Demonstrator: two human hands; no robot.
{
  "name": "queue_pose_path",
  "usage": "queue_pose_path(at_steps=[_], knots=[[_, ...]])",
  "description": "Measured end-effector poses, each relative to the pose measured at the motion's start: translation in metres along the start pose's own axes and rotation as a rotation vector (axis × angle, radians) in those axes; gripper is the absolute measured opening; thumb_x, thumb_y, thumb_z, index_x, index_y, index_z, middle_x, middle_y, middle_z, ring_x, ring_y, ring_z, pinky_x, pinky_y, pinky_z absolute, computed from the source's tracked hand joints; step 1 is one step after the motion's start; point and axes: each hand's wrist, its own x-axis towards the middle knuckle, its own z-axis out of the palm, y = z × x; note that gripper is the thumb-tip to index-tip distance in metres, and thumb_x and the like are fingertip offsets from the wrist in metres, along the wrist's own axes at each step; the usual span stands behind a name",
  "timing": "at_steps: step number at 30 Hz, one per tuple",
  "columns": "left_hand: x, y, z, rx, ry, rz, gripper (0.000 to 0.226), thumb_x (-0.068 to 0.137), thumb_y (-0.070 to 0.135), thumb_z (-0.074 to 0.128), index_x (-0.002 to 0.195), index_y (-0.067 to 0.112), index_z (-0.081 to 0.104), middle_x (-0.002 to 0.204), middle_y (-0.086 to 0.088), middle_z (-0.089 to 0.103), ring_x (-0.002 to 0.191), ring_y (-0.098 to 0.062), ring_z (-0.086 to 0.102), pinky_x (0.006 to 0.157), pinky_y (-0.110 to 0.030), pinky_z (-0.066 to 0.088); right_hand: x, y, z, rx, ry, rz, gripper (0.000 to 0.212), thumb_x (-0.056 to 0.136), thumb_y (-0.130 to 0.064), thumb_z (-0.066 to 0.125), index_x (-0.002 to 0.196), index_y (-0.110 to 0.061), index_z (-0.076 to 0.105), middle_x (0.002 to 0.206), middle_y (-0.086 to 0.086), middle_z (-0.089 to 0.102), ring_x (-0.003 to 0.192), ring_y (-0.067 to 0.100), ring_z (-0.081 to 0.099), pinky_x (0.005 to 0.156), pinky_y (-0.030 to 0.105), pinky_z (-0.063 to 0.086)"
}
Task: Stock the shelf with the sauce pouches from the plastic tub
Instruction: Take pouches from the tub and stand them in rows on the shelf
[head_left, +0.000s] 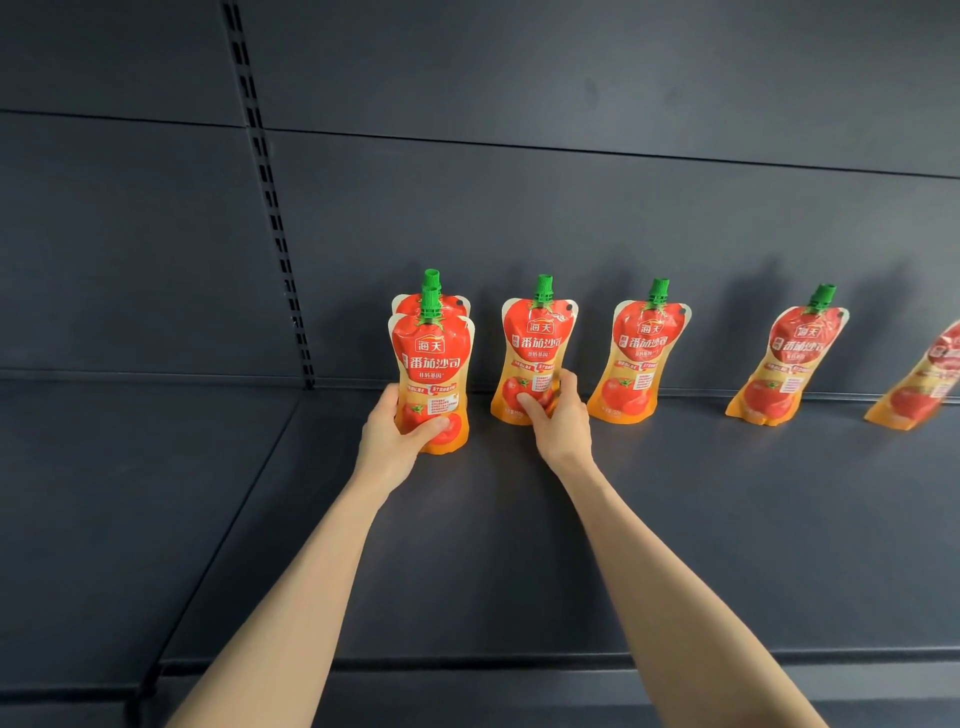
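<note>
Five red-and-orange plastic sauce pouches with green screw caps line the back of the dark grey metal shelf (519, 545), and a sixth stands in front of the leftmost. The left hand (389, 441) holds that front pouch (431, 369) upright on the shelf, fingers (388, 396) and thumb curled round its lower half, just before the rear pouch (449, 303). The right hand (561, 423) grips the neighbouring pouch (537, 338) low down likewise. Rightward, a third pouch (641, 353) and a fourth pouch (795, 358) lean on the back panel (571, 208); the last pouch (924, 384) is blurred.
</note>
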Motion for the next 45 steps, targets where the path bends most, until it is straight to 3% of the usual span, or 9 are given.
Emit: queue_pose_path(at_steps=[6, 14, 19, 23, 26, 30, 34, 43, 45], knots=[[0.000, -0.001, -0.002, 0.000, -0.020, -0.024, 0.058, 0.079, 0.028, 0.074, 0.129, 0.018, 0.046, 0.124, 0.000, 0.058, 0.111, -0.017, 0.056, 0.094, -0.040, 0.050, -0.001, -0.001, -0.002, -0.022, -0.011, -0.002, 0.058, 0.090, -0.040, 0.059, 0.137, -0.020, 0.032, 0.135, 0.003, 0.053, 0.124, 0.026, 0.049, 0.098, 0.047, 0.047], [-0.008, -0.004, -0.009, 0.019, -0.003, -0.023, 0.058, 0.077, 0.032, 0.075, 0.125, 0.020, 0.045, 0.124, 0.002, 0.057, 0.101, -0.006, 0.057, 0.078, -0.018, 0.045, -0.015, -0.007, -0.008, -0.047, 0.061, -0.005, 0.071, 0.090, -0.038, 0.061, 0.145, -0.012, 0.025, 0.146, 0.008, 0.040, 0.136, 0.026, 0.034, 0.105, 0.044, 0.038], [-0.035, -0.002, -0.020, 0.265, 0.108, 0.066, 0.055, 0.082, 0.031, 0.070, 0.129, 0.016, 0.046, 0.131, -0.003, 0.048, 0.125, -0.018, 0.041, 0.093, -0.030, 0.035, -0.045, -0.007, -0.030, -0.062, 0.124, -0.072, 0.055, 0.092, -0.032, 0.059, 0.139, -0.010, 0.038, 0.139, 0.008, 0.048, 0.127, 0.024, 0.044, 0.101, 0.040, 0.041], [-0.065, 0.025, -0.011, 0.274, 0.096, 0.248, 0.035, 0.085, 0.023, 0.066, 0.118, 0.018, 0.055, 0.116, 0.005, 0.053, 0.113, -0.014, 0.044, 0.088, -0.027, 0.037, -0.074, -0.011, -0.062, -0.016, 0.166, -0.110, 0.039, 0.093, -0.027, 0.059, 0.128, -0.011, 0.052, 0.129, 0.007, 0.057, 0.119, 0.022, 0.053, 0.099, 0.041, 0.046], [-0.088, 0.054, 0.014, 0.231, 0.005, 0.308, 0.031, 0.087, 0.022, 0.065, 0.117, 0.018, 0.057, 0.113, 0.006, 0.057, 0.105, -0.011, 0.051, 0.084, -0.022, 0.041, -0.100, -0.009, -0.096, -0.003, 0.180, -0.156, 0.029, 0.093, -0.022, 0.058, 0.120, -0.011, 0.058, 0.118, 0.004, 0.062, 0.108, 0.019, 0.057, 0.094, 0.039, 0.048], [-0.123, 0.085, 0.061, 0.202, -0.152, 0.406, 0.027, 0.088, 0.021, 0.064, 0.114, 0.020, 0.058, 0.109, 0.007, 0.063, 0.106, -0.008, 0.056, 0.092, -0.025, 0.041, -0.143, 0.012, -0.150, -0.019, 0.262, -0.138, 0.023, 0.092, -0.023, 0.060, 0.113, -0.012, 0.062, 0.109, 0.000, 0.065, 0.096, 0.011, 0.058, 0.087, 0.027, 0.048], [-0.175, 0.099, 0.124, 0.181, -0.315, 0.449, 0.025, 0.087, 0.018, 0.064, 0.111, 0.022, 0.059, 0.102, 0.011, 0.065, 0.100, 0.002, 0.057, 0.086, -0.003, 0.035, -0.204, 0.052, -0.213, -0.045, 0.336, -0.065, 0.019, 0.091, -0.022, 0.062, 0.108, -0.016, 0.065, 0.099, -0.007, 0.066, 0.093, 0.007, 0.060, 0.077, 0.006, 0.041], [-0.355, 0.094, 0.298, 0.068, -0.767, 0.342, 0.021, 0.086, 0.018, 0.065, 0.105, 0.027, 0.061, 0.093, 0.014, 0.067, 0.093, 0.006, 0.058, 0.077, -0.001, 0.039, -0.383, 0.179, -0.365, -0.120, 0.440, 0.269, 0.019, 0.093, -0.025, 0.058, 0.110, -0.019, 0.064, 0.102, -0.008, 0.068, 0.096, 0.009, 0.063, 0.084, 0.030, 0.053], [-0.395, 0.088, 0.334, 0.047, -0.878, 0.288, 0.024, 0.085, 0.014, 0.066, 0.100, 0.033, 0.061, 0.092, 0.011, 0.068, 0.088, 0.004, 0.061, 0.073, -0.004, 0.043, -0.417, 0.203, -0.396, -0.122, 0.493, 0.342, 0.018, 0.093, -0.023, 0.059, 0.108, -0.018, 0.065, 0.101, -0.008, 0.069, 0.095, 0.007, 0.064, 0.085, 0.030, 0.053]])
